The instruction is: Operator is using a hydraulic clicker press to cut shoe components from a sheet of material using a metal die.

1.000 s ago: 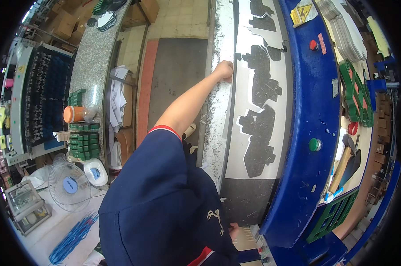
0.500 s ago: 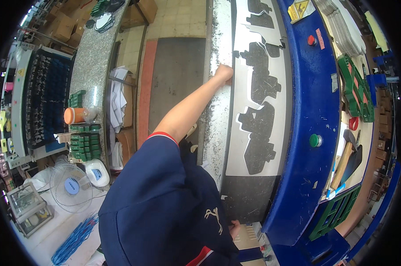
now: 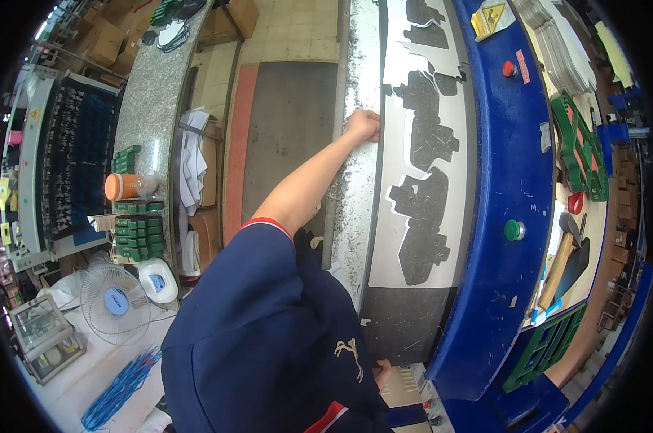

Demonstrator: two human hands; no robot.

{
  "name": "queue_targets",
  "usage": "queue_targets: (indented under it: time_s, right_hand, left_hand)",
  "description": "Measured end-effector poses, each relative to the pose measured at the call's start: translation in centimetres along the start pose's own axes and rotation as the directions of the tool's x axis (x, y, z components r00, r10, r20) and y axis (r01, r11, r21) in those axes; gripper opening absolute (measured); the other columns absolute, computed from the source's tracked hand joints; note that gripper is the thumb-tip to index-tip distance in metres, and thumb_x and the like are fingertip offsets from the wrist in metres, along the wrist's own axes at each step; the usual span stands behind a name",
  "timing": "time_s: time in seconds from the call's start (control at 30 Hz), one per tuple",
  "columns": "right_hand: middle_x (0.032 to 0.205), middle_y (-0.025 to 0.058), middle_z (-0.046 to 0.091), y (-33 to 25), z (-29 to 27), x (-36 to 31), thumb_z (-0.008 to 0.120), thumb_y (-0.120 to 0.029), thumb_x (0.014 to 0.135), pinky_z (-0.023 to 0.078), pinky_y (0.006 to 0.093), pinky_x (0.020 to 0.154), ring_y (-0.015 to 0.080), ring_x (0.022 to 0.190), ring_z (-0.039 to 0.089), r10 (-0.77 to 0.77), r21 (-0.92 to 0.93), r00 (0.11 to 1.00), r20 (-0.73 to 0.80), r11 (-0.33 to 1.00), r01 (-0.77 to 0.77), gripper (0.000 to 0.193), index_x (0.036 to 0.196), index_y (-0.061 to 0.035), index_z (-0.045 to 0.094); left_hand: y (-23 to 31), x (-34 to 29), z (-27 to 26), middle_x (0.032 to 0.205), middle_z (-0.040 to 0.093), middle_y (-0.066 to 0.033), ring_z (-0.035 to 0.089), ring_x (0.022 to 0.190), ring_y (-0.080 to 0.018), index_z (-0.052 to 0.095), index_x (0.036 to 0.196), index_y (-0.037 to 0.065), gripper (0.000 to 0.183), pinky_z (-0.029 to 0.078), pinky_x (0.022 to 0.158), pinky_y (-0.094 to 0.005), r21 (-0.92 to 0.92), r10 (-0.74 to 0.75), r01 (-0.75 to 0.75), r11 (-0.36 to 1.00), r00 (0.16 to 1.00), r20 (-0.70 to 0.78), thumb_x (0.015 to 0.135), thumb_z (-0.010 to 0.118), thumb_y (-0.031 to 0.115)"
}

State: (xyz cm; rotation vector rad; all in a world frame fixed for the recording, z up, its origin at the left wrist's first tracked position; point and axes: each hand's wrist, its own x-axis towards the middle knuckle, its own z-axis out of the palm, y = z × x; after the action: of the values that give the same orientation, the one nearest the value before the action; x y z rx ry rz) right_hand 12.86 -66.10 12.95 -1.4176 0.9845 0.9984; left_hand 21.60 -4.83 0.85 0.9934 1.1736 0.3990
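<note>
Way over at 8 o'clock I've got the fan (image 3: 115, 304), then the orange-lidded jar (image 3: 122, 187) just past 9 on the speckled counter (image 3: 149, 101). Coming right, the scuffed metal ledge (image 3: 355, 209) runs from about 12 down to 5ish. My left hand (image 3: 364, 125) is over it at 1, fingers curled in pretty narrow, tips right around the dark board's (image 3: 406, 325) near edge; can't tell if I'm actually pinching anything. My right hand (image 3: 382, 374) is down at 5, mostly hidden by my navy shirt (image 3: 268, 325), so no clue whether it's gripping, just that it's by the bottom end of the board.

The pale sheet (image 3: 396, 155) lies flat on that board, 1 round to 4 o'clock, with big dark shapes in it that look like cut-outs. My guess: light, thin, kinda bendy, and the skinny strips between the holes would kink or tear if you yanked there. Better grab is the plain corner toward 5, or the long straight side near my left hand. The board looks stiffer and heavier, so I'd take it by the edges, two-handed.

Further right, the blue beam (image 3: 499, 166) crowds the far side around 3, so my side's easier for fingers. Hammer's (image 3: 557, 269) past that, between 3 and 4.
</note>
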Motion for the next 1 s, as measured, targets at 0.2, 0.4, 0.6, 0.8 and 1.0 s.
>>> queue_targets:
  time_s: [0.2,0.4,0.6,0.8,1.0]
  right_hand:
    - [0.124,0.0099,0.058,-0.1,0.5,-0.1,0.053,-0.016,0.069,0.043,0.0469,0.094,0.0296,0.113,0.054,0.008,-0.047,0.997,-0.077,0.999,-0.011,0.054,0.122,-0.0069,0.055]
    - [0.121,0.009,0.059,-0.1,0.8,-0.3,0.053,-0.015,0.067,0.044,0.0454,0.091,0.0288,0.112,0.054,-0.017,-0.039,0.998,-0.06,0.999,0.014,0.052,0.119,-0.0101,0.056]
    - [0.124,0.0086,0.057,-0.2,1.1,-0.3,0.053,-0.016,0.067,0.043,0.0461,0.092,0.0293,0.113,0.053,-0.053,-0.076,0.999,-0.004,0.996,0.052,0.054,0.121,-0.0113,0.054]
    - [0.126,0.0097,0.055,-0.3,1.8,-0.6,0.054,-0.016,0.068,0.042,0.0476,0.095,0.0296,0.116,0.052,-0.045,-0.097,0.997,-0.055,0.995,0.039,0.057,0.124,-0.011,0.053]
    - [0.125,0.0101,0.056,0.1,0.9,0.6,0.054,-0.017,0.068,0.042,0.0475,0.096,0.0297,0.115,0.052,-0.004,-0.053,0.997,-0.077,0.999,0.0,0.056,0.124,-0.0102,0.053]
  left_hand:
    - [-0.6,0.7,-0.2,0.087,0.069,-0.0157,0.069,0.072,-0.0223,0.066,0.099,-0.008,0.022,0.06,0.06,-0.0313,-0.012,0.049,-0.049,0.999,0.999,0.021,0.078,0.058,-0.009]
    - [-0.8,0.3,-0.3,0.085,0.068,-0.0128,0.068,0.066,-0.0185,0.065,0.096,-0.007,0.014,0.059,0.055,-0.0259,-0.022,0.056,-0.056,0.998,0.998,-0.001,0.083,0.059,-0.007]
    - [-0.2,0.0,-0.1,0.084,0.069,-0.0167,0.068,0.065,-0.0209,0.068,0.096,-0.008,0.021,0.059,0.057,-0.03,0.031,0.061,-0.06,0.998,0.997,-0.035,0.077,0.058,-0.011]
    - [-0.1,0.6,-0.6,0.083,0.07,-0.0174,0.069,0.062,-0.0214,0.068,0.094,-0.009,0.021,0.06,0.056,-0.0306,0.039,0.074,-0.072,0.997,0.997,-0.034,0.077,0.058,-0.012]
    - [-0.1,0.8,-0.4,0.079,0.068,-0.0122,0.065,0.058,-0.0161,0.065,0.095,-0.008,0.016,0.057,0.051,-0.0252,0.056,0.086,-0.085,0.995,0.996,-0.007,0.082,0.057,-0.01]
